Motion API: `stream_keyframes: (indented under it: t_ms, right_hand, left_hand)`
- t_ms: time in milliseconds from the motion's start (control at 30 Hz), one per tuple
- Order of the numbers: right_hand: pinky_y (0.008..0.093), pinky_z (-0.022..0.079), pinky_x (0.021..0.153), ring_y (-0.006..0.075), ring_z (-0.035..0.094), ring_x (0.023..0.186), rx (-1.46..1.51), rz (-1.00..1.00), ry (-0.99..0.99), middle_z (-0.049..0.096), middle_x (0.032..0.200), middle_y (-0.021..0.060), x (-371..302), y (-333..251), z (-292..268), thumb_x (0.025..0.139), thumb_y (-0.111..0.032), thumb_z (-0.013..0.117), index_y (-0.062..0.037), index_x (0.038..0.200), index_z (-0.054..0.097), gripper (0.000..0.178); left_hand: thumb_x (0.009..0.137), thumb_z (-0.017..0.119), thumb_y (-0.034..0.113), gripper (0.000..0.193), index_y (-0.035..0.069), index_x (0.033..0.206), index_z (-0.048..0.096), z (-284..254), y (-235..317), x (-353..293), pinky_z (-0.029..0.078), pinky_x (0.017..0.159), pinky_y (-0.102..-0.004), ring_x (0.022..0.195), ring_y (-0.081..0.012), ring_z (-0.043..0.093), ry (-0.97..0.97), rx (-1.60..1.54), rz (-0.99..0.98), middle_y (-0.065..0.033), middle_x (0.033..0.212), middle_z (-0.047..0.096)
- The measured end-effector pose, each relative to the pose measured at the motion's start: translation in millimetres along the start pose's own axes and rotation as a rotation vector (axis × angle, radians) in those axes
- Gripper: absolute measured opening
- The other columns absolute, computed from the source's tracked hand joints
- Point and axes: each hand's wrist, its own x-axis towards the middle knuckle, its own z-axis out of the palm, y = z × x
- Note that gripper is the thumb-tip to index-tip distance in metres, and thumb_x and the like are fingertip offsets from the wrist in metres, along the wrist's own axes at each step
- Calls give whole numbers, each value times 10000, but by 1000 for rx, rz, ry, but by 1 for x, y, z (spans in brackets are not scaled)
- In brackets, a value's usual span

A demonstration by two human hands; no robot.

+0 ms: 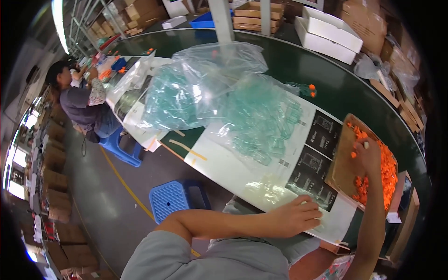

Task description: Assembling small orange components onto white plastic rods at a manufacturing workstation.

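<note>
My right hand [367, 156] reaches into a shallow brown tray [342, 161] at the right, its fingers bent together at a small orange plastic piece [353, 155]. A heap of similar orange pieces [387, 172] fills the tray's right side. Near the front edge of the white-covered worktop, my left hand [298, 217] rests with its fingers curled; what lies under them is hidden. Pale covers show on a fingertip of each hand. Ahead of the left hand, a large clear bag holds several pale green transparent plastic parts [256, 121], some of them spread at its near end.
Black printed sheets [310, 170] lie beside the tray. Another bag [172, 100] of green parts sits farther left. A dark green conveyor belt [322, 70] curves behind, with white boxes [326, 35] beyond. A blue stool [170, 200] stands on the floor; a co-worker [81, 95] sits at far left.
</note>
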Motion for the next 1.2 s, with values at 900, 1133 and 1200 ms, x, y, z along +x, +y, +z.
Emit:
stream_keyframes:
  t_ms: [900, 1133, 1200]
  right_hand:
    - [287, 491, 693, 148, 608, 749, 349, -25, -193, 658, 825, 62, -124, -113, -40, 846, -21, 679, 12, 914, 676, 75]
    - [327, 484, 668, 241, 636, 728, 424, -195, -152, 661, 813, 125, -161, -137, -34, 759, 34, 735, 18, 868, 673, 127]
    - [328, 482, 666, 240, 634, 727, 418, -185, -156, 660, 813, 124, -164, -140, -37, 761, 35, 732, 20, 864, 668, 123]
  left_hand:
    - [880, 684, 129, 648, -7, 1438, 384, -55, -5, 13, 427, 1059, -444, 1274, -413, 509, 222, -249, -376, -237, 1351, 511]
    - [885, 700, 139, 648, -8, 1437, 394, -74, -1, 36, 457, 1034, -430, 1221, -392, 556, 169, -666, -388, -216, 1349, 520]
    - [885, 699, 125, 646, -13, 1435, 390, -77, -3, 37, 472, 1018, -425, 1207, -386, 568, 111, -732, -380, -220, 1351, 517]
